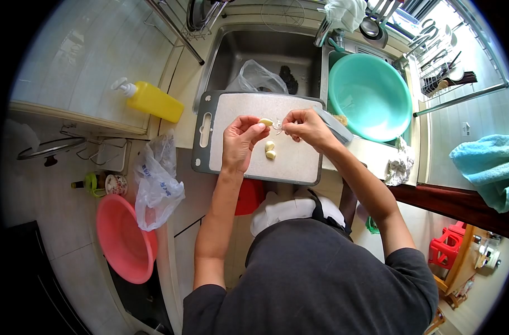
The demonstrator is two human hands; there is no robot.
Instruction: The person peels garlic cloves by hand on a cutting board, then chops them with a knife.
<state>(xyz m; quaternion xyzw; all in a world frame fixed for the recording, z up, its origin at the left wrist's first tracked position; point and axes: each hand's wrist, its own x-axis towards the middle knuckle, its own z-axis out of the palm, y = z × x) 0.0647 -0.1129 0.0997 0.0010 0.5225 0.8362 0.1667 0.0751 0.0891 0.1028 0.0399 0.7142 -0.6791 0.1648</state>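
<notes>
I see the left hand (240,139) gripping a pale garlic clove (266,121) between thumb and fingertips, over the upper middle of the cutting board (293,167). At its 3 o'clock, just beside the clove, the right hand (307,127) has its fingertips pinched together at a thin, whitish scrap of peel (277,125); I cannot tell from here whether the scrap is joined to the clove.

Taking the board as my dial, I have the steel sink (229,53) at 12 o'clock, holding a clear plastic bag (260,75) and a dark, shaggy clump (288,80). At 2 o'clock stands a mint-green basin (372,84), its smooth inner wall catching the light. At 8 o'clock, lower down, I make out a pink basin (120,234), with a translucent white bag (158,184) hanging over its rim. A yellow pump bottle (157,103) lies tilted in my view at 10 o'clock.

The held clove looks smooth and creamy. At its 6 o'clock, two more pale cloves (270,154) lie close together on the board.

The board has a speckled, light face, a grey border and a handle slot at 9 o'clock. Crumpled foil (400,162) sits on the counter at 3 o'clock, and farther out hangs a turquoise towel (483,167). I also spot a red stool (447,245) at 4 o'clock.
</notes>
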